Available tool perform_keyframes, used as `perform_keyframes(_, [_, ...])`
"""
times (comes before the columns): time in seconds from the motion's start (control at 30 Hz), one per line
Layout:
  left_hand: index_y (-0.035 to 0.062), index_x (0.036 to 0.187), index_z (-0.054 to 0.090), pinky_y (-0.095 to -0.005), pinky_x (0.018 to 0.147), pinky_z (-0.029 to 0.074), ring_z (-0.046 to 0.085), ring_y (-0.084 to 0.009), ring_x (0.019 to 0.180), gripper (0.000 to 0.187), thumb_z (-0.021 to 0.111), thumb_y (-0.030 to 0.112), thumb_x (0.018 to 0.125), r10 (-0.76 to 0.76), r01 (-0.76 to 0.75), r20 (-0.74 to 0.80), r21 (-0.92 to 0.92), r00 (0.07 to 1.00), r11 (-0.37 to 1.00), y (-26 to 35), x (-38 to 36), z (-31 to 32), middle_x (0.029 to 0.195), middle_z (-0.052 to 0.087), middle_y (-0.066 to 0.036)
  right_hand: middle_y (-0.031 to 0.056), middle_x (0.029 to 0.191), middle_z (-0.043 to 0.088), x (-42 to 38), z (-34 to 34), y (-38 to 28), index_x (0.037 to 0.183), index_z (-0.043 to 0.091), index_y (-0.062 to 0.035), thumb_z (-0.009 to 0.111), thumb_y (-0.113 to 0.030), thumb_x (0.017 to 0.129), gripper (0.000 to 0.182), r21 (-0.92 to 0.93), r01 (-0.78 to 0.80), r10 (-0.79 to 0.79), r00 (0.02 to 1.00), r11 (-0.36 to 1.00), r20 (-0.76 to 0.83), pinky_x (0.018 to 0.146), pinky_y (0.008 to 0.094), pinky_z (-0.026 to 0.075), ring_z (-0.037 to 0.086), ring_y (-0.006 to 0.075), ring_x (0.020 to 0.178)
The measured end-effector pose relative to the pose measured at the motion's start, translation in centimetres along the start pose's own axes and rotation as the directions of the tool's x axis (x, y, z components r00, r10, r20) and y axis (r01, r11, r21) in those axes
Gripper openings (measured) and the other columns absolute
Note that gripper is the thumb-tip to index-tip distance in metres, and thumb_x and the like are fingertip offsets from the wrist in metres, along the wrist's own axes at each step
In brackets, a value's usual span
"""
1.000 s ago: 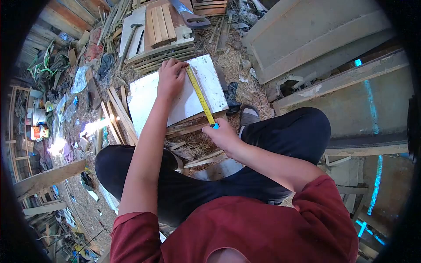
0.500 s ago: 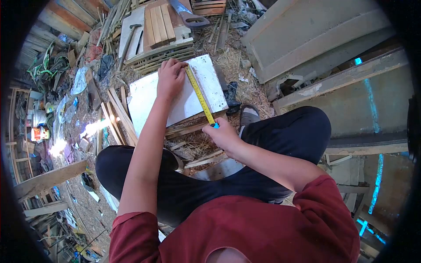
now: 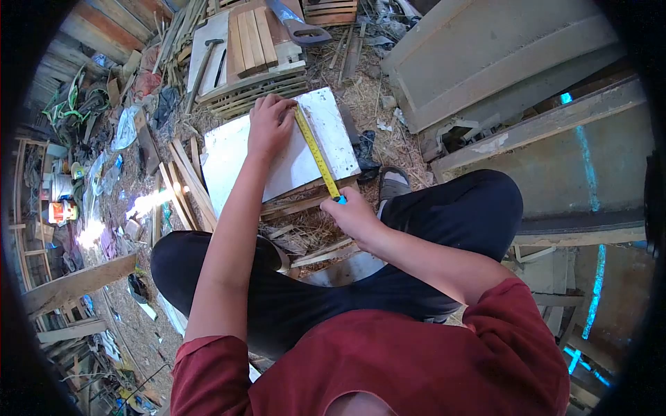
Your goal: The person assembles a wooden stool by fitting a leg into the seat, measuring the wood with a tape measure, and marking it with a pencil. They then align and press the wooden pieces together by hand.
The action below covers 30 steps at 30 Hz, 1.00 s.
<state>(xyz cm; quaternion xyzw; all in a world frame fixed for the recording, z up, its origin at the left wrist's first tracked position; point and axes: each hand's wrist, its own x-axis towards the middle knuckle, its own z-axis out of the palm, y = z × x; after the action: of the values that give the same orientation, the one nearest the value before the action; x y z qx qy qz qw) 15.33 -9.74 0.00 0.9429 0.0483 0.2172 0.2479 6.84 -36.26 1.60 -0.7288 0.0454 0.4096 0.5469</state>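
A yellow tape measure [image 3: 316, 152] is drawn out across a white board [image 3: 236, 158] in front of me. My left hand [image 3: 270, 127] rests on the board, its fingers bent and closed at the far end of the tape. At the near edge, my right hand [image 3: 352, 211] is wrapped round the tape's case, of which only a bit of blue shows. The blade runs straight and slanting between both hands. Alongside it lies a thin brownish strip or line that I cannot make out well. The white board sits on wooden pieces [image 3: 298, 197].
Beyond the board, a stack of slats [image 3: 253, 40] lies with a hammer [image 3: 205, 73] and a handsaw [image 3: 302, 26]. Loose wood strips [image 3: 187, 184] lie at left. A large panel [image 3: 485, 62] leans at right. My knees flank the board.
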Motion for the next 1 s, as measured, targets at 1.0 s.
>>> perform_keyframes(1.0, [0.0168, 0.118, 0.079, -0.0434, 0.1, 0.043, 0.061, -0.0277, 0.116, 0.028, 0.075, 0.022, 0.091, 0.002, -0.002, 0.022, 0.002, 1.0, 1.0, 0.2, -0.2, -0.1, 0.115, 0.072, -0.004, 0.0032, 0.076, 0.06, -1.4, 0.2, -2.0, 0.107, 0.059, -0.0013, 0.062, -0.034, 0.102, 0.033, 0.213, -0.079, 0.071, 0.997, 0.974, 0.042, 0.057, 0.0329, 0.045, 0.054, 0.0132, 0.063])
